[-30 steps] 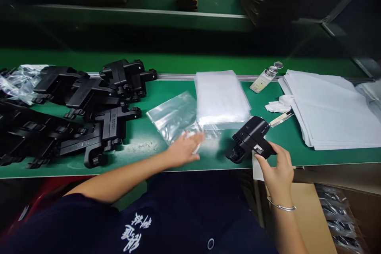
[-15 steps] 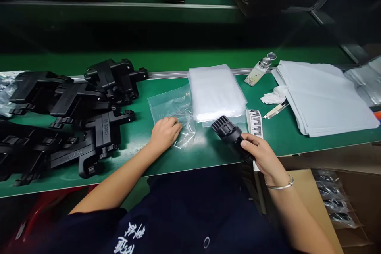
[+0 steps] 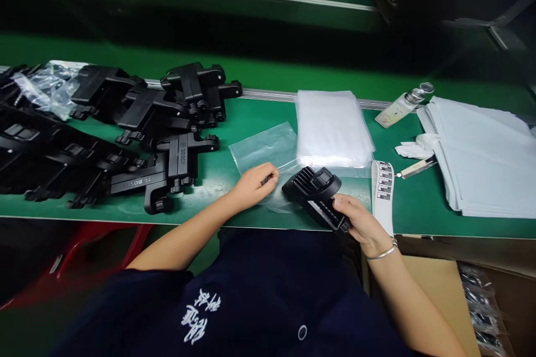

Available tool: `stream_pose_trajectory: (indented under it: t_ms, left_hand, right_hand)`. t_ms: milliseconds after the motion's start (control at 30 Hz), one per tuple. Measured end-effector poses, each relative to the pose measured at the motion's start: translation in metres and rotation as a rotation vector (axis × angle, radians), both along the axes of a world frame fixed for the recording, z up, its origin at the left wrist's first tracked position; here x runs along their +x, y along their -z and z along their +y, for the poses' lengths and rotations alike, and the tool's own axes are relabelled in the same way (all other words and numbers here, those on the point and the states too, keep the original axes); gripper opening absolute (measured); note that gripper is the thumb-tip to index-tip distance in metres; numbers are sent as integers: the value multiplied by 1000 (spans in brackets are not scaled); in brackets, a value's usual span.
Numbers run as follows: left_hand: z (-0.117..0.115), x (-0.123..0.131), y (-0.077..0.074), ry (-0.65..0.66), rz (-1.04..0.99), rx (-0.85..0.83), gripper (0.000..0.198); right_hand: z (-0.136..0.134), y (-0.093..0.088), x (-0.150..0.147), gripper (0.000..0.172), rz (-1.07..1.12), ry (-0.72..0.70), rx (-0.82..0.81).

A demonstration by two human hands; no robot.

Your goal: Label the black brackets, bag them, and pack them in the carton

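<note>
Black housing (image 3: 313, 192) held at a clear bag (image 3: 264, 149), just in front of the white stack (image 3: 333, 127).
The bag lies flat at the stack's near-left corner. The left hand (image 3: 253, 184) pinches its near edge, and so thin a pinch could slip or keep the mouth shut. The right hand (image 3: 359, 223), in front of the stack, wraps the housing's near end and hides it; a ribbed corner could snag the film. Whether the bag's mouth is open is hard to make out, and the print on the label strip (image 3: 383, 187) at the stack's near-right corner is unreadable.
</note>
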State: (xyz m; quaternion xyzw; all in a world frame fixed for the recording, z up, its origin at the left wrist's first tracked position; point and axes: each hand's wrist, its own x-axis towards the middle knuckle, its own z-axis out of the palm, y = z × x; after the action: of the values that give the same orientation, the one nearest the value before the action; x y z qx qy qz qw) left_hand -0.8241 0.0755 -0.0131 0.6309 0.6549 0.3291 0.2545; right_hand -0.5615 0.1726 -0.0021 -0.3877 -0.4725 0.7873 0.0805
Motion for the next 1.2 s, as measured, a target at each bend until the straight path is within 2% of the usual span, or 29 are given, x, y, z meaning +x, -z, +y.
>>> stream_pose_trajectory:
  t_ms: [67, 133, 233, 333, 400, 467, 567, 667, 733, 967, 1033, 1100, 1167, 1200]
  left_hand:
    - [-3, 3, -10, 7, -76, 14, 14]
    - [-7, 7, -19, 33, -107, 46, 14]
    - [-14, 15, -33, 122, -90, 153, 14]
    - [-18, 23, -44, 159, -37, 209, 14]
    - [-18, 27, -49, 151, -16, 250, 15]
    - [-18, 33, -52, 154, 21, 351, 16]
    - [-17, 43, -56, 192, 178, 586, 16]
    - [-16, 55, -60, 242, 329, 757, 19]
    - [-16, 60, -62, 261, 359, 818, 21]
    - [-15, 61, -58, 292, 393, 855, 20]
    - [-17, 56, -53, 289, 435, 807, 20]
    - [-15, 51, -48, 292, 457, 732, 20]
    - [-9, 49, -43, 303, 445, 655, 21]
    - [-4, 51, -42, 311, 428, 626, 20]
  right_hand:
    - [-3, 4, -4, 40, -57, -29, 63]
    - [-7, 6, -6, 43, -114, -38, 198]
    - [-16, 9, -3, 42, -203, -4, 548]
    - [-25, 18, 8, 42, -269, 81, 995]
    - [-29, 28, 19, 42, -277, 156, 1237]
    - [-31, 39, 30, 43, -285, 233, 1399]
    - [-34, 50, 42, 44, -332, 338, 1528]
    - [-37, 54, 48, 46, -386, 413, 1556]
    - [-38, 54, 52, 48, -423, 425, 1545]
    - [-37, 50, 55, 53, -476, 465, 1503]
    - [-38, 43, 48, 50, -459, 504, 1413]
    - [-38, 34, 37, 47, -474, 519, 1228]
    - [-37, 27, 25, 46, -500, 494, 1073]
    - [-36, 25, 18, 46, -506, 461, 1045]
